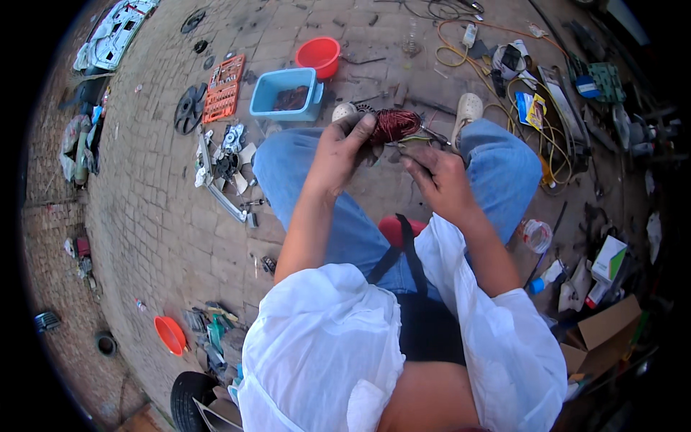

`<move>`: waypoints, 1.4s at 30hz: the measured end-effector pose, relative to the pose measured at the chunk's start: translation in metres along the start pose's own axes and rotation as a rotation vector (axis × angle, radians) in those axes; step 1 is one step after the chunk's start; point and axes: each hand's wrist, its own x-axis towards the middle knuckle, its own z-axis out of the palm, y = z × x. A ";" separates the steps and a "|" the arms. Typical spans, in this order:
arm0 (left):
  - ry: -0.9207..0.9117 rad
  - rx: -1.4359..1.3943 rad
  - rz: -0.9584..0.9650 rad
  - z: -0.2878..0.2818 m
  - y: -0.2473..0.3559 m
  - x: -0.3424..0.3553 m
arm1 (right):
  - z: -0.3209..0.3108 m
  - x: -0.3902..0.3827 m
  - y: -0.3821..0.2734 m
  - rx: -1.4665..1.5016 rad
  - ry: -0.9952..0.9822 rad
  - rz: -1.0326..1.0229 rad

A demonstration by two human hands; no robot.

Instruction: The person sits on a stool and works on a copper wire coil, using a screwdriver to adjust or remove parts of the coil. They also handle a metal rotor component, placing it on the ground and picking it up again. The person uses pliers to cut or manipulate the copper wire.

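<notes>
A motor part wound with dark red copper wire (397,126) is held up between my knees. My left hand (344,147) is closed round its left end, thumb on top. At its right end, thin wires and a metal end piece stick out, with a yellowish strand along the lower side. There my right hand (437,173) is closed in a pinch, thumb and fingers together. What lies between those fingertips is too small to make out. Dark grime covers the fingers of both hands.
Ahead stand a blue tub (289,93) and a red basin (317,56), with an orange socket-tool case (224,88) to their left. Metal parts (224,169) lie by my left knee. Yellow cable (450,54), an open cardboard box (603,335) and clutter fill the right side.
</notes>
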 end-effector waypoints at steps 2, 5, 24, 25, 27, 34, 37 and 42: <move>0.003 -0.253 -0.089 0.006 0.003 -0.006 | -0.002 -0.005 0.009 0.155 -0.069 0.069; -0.224 -0.179 -0.103 -0.006 0.015 -0.019 | -0.023 0.005 0.026 0.228 -0.242 0.086; -0.308 -0.101 -0.160 -0.012 0.010 -0.026 | -0.016 -0.009 0.032 0.088 -0.109 -0.039; -0.360 0.077 -0.175 -0.012 0.013 -0.025 | -0.021 -0.004 0.038 0.007 -0.146 -0.104; -0.458 0.432 -0.197 -0.009 0.021 -0.025 | -0.032 0.009 0.042 -0.154 -0.223 -0.238; 0.115 0.953 0.311 0.003 -0.021 -0.008 | -0.012 0.008 -0.002 -0.574 0.006 -0.176; 0.209 0.343 0.143 0.001 -0.024 -0.005 | 0.000 -0.005 -0.012 -0.425 0.157 -0.131; -0.159 -0.321 -0.112 0.005 -0.008 -0.023 | -0.006 -0.015 0.009 0.069 -0.011 -0.061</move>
